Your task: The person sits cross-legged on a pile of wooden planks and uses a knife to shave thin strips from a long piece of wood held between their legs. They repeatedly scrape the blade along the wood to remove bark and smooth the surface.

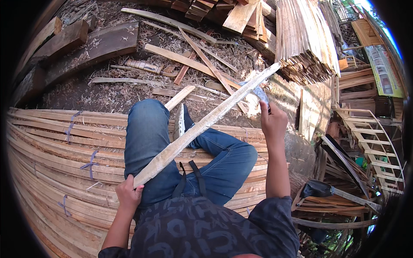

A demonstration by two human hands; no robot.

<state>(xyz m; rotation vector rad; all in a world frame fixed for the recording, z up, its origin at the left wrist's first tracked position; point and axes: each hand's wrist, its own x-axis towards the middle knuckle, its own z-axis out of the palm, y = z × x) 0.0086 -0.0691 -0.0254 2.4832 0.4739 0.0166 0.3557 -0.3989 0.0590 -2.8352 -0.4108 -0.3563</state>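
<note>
A long pale wooden slat (206, 122) runs diagonally from lower left to upper right across my lap. My left hand (128, 193) grips its near end beside my left thigh. My right hand (272, 120) is raised to the right of the slat and closed on the handle of a knife, whose broad blade (257, 91) lies against the slat's upper part. I sit in blue jeans on a stack of bundled slats (56, 159), one leg crossed, a dark shoe with a white sole (180, 122) just under the slat.
Wood shavings and loose strips cover the ground (129, 92) ahead. Heavy dark beams (86, 47) lie at upper left. A large bundle of thin slats (307, 41) stands at upper right. Wooden frames (370, 142) and scrap are piled at right.
</note>
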